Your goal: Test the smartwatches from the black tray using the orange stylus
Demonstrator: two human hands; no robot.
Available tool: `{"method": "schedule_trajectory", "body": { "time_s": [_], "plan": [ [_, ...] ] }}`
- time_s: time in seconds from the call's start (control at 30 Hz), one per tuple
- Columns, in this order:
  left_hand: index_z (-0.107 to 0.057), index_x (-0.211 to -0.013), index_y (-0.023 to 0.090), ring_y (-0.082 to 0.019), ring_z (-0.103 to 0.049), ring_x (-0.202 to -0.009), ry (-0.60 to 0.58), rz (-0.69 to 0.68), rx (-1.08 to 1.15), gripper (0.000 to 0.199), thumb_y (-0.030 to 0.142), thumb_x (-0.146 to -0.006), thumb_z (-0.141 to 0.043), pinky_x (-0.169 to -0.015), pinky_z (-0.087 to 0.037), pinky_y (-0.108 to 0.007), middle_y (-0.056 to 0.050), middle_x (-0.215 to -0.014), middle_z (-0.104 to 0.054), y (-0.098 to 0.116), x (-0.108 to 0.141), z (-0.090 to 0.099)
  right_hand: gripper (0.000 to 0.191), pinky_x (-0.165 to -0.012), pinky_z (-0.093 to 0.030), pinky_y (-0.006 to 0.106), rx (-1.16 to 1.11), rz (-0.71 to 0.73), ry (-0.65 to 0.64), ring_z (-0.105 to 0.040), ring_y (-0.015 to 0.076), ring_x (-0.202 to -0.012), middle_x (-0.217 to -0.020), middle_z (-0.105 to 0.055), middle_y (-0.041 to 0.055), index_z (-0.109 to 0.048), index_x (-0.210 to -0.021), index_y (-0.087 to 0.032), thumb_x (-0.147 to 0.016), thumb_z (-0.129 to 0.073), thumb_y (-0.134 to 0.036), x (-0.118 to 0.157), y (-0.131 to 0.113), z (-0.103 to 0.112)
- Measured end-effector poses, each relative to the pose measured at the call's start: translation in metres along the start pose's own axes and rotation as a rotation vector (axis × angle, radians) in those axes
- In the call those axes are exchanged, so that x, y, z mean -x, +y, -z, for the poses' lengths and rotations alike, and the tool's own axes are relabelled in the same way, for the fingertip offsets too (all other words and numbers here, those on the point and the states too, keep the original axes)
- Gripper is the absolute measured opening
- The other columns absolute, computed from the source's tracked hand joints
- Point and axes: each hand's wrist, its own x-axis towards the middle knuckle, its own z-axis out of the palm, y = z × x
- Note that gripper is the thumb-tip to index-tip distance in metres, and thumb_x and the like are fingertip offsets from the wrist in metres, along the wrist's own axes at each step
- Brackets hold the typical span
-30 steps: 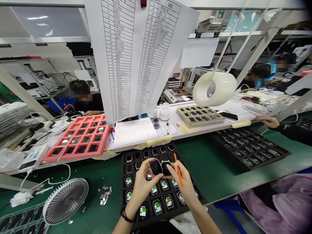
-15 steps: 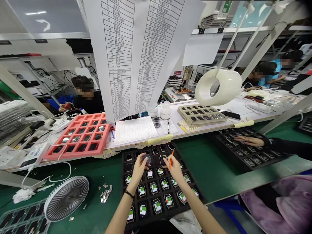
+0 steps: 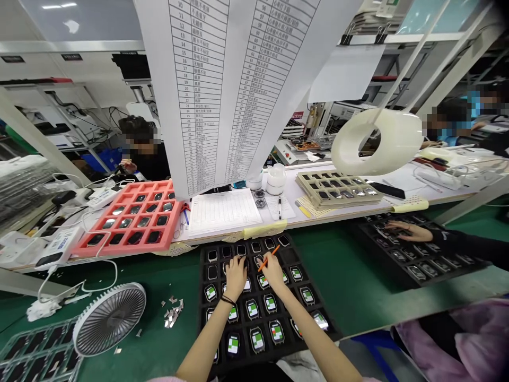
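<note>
A black foam tray (image 3: 296, 339) lies before me, holding several smartwatches in its slots. Many nearer ones show lit green-and-white screens, such as this smartwatch (image 3: 256, 338); those in the far rows have dark screens, like this one (image 3: 241, 250). My left hand (image 3: 236, 277) is low over the upper middle of the tray, palm down, fingers stretched forward and a little apart; whatever lies beneath the fingertips is hidden. Beside it, my right hand (image 3: 272, 270) grips a thin orange stick (image 3: 269, 258), pointing up and to the right. Its fingertips are at a dark-screened watch, partly covered.
A pink foam tray (image 3: 126, 248) and a beige tray (image 3: 338, 200) of watch parts stand on the shelf. A fan (image 3: 111, 318) and metal scraps (image 3: 173, 314) are left. A co-worker's hand (image 3: 411, 232) reaches over another black tray (image 3: 397, 276). A tape roll (image 3: 401, 159) hangs above.
My left hand has lowered onto the tray, and the dark watch it held up is out of sight. The orange stick in my right hand has tilted from near upright to slanting right.
</note>
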Motion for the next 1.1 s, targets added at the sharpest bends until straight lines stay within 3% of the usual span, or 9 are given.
{"method": "schedule_trajectory", "body": {
  "time_s": [0.13, 0.23, 0.4, 0.63, 0.77, 0.9, 1.0, 1.1],
  "plan": [
    [-0.057, -0.114, 0.015, -0.027, -0.053, -0.105, 0.054, 0.054, -0.154, 0.028, 0.015, -0.092, -0.040, -0.087, -0.042, -0.039, -0.011, -0.112, -0.059, -0.014, 0.024, 0.016, 0.017, -0.067, -0.046, 0.031, -0.001, 0.102, -0.083, -0.059, 0.0198, -0.069, -0.073, -0.059, 0.0013, -0.048, -0.080, -0.023, -0.092, -0.043, -0.035, 0.029, -0.018, -0.006],
    [-0.058, -0.109, 0.010, -0.029, -0.056, -0.099, 0.082, 0.152, -0.252, 0.026, 0.017, -0.093, -0.038, -0.079, -0.045, -0.038, -0.014, -0.103, -0.060, -0.036, 0.049, 0.028, 0.009, -0.070, -0.049, 0.028, 0.007, 0.164, -0.199, -0.065, 0.0190, -0.076, -0.080, -0.065, 0.0027, -0.053, -0.085, -0.023, -0.089, -0.045, -0.022, 0.054, -0.036, -0.028],
    [-0.050, -0.120, 0.000, -0.032, -0.058, -0.094, 0.096, 0.322, -0.366, 0.039, 0.027, -0.096, -0.034, -0.069, -0.047, -0.037, -0.020, -0.100, -0.057, -0.060, 0.077, 0.039, 0.020, -0.078, -0.049, 0.036, 0.107, 0.162, -0.305, -0.065, 0.0261, -0.092, -0.096, -0.067, 0.0121, -0.058, -0.102, -0.018, -0.086, -0.046, -0.014, 0.074, -0.059, -0.065],
    [-0.042, -0.129, -0.003, -0.035, -0.060, -0.094, 0.004, 0.395, -0.330, 0.046, 0.028, -0.095, -0.035, -0.076, -0.046, -0.041, -0.024, -0.101, -0.057, -0.056, 0.071, 0.025, 0.021, -0.083, -0.046, 0.041, 0.177, 0.106, -0.410, -0.060, 0.0317, -0.102, -0.100, -0.066, 0.0197, -0.060, -0.100, -0.012, -0.084, -0.046, -0.009, 0.070, -0.070, -0.088],
    [-0.044, -0.123, -0.001, -0.034, -0.060, -0.098, -0.088, 0.383, -0.214, 0.039, 0.023, -0.093, -0.035, -0.078, -0.045, -0.040, -0.026, -0.106, -0.057, -0.068, 0.061, 0.027, 0.020, -0.080, -0.046, 0.036, 0.082, 0.075, -0.455, -0.065, 0.0276, -0.093, -0.102, -0.067, 0.0173, -0.059, -0.102, -0.014, -0.090, -0.043, -0.016, 0.068, -0.067, -0.089],
    [-0.046, -0.118, 0.008, -0.029, -0.063, -0.096, -0.216, 0.331, -0.038, 0.034, 0.025, -0.089, -0.046, -0.078, -0.046, -0.034, -0.018, -0.103, -0.062, -0.089, 0.055, 0.043, 0.020, -0.075, -0.046, 0.033, -0.075, 0.040, -0.468, -0.066, 0.0246, -0.085, -0.092, -0.069, 0.0115, -0.060, -0.096, -0.018, -0.091, -0.041, -0.018, 0.067, -0.064, -0.090],
    [-0.046, -0.121, 0.011, -0.025, -0.065, -0.087, -0.307, 0.273, 0.112, 0.045, 0.027, -0.080, -0.059, -0.073, -0.047, -0.030, -0.010, -0.092, -0.065, -0.102, 0.056, 0.057, 0.022, -0.068, -0.047, 0.032, -0.230, 0.016, -0.455, -0.067, 0.0224, -0.077, -0.082, -0.067, 0.0069, -0.060, -0.089, -0.020, -0.092, -0.039, -0.024, 0.066, -0.062, -0.089],
    [-0.045, -0.126, 0.014, -0.020, -0.064, -0.073, -0.370, 0.219, 0.254, 0.059, 0.025, -0.071, -0.067, -0.066, -0.048, -0.027, 0.000, -0.077, -0.064, -0.110, 0.060, 0.064, 0.031, -0.050, -0.046, 0.028, -0.407, -0.028, -0.463, -0.063, 0.0181, -0.053, -0.062, -0.059, -0.0012, -0.058, -0.091, -0.021, -0.093, -0.034, -0.040, 0.063, -0.062, -0.084]
  ]
}}
